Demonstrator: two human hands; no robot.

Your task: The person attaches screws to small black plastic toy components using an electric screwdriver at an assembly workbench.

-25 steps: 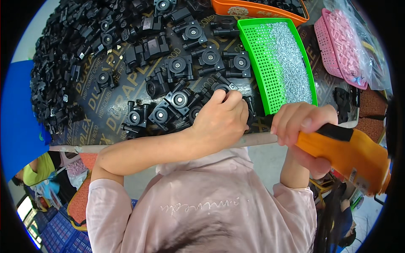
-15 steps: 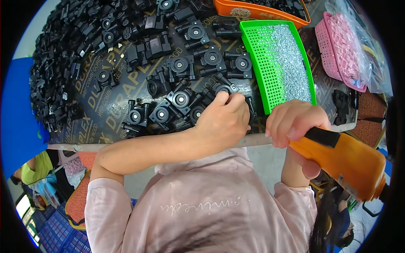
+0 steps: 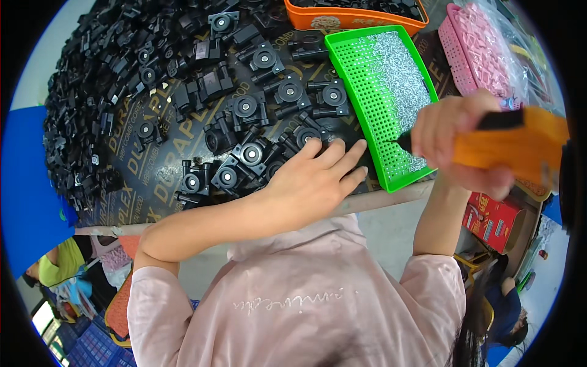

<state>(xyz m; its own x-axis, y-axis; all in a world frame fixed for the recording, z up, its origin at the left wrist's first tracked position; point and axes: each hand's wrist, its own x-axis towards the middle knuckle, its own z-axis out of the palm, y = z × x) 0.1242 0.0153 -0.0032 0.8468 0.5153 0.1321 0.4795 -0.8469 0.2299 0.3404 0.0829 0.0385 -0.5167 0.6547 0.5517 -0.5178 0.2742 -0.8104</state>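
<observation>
My left hand point(image 3: 318, 177) rests low over the table's near edge, fingers spread and apart. Just beyond its fingertips lies a black plastic part point(image 3: 307, 133) with a round metal-centred disc, one of several similar assemblies point(image 3: 246, 106) in loose rows. An orange electric screwdriver point(image 3: 513, 150) with a black grip panel is held in my right hand point(image 3: 455, 140), slightly smeared by motion. Its dark tip points left over the near end of a green perforated tray point(image 3: 361, 76). Small silver screws point(image 3: 400, 73) cover that tray's right side.
A large heap of black parts point(image 3: 79, 116) fills the table's left side. At the back stands an orange bin point(image 3: 354, 19) of black pieces; a pink basket point(image 3: 455, 55) of pink pieces is at the right. Below it sits a red box point(image 3: 492, 223). Other people are at both lower sides.
My right hand has swung the screwdriver up and rightward, its tip now over the green tray. My left hand's fingers have opened from the black part. The whole view has shifted slightly.
</observation>
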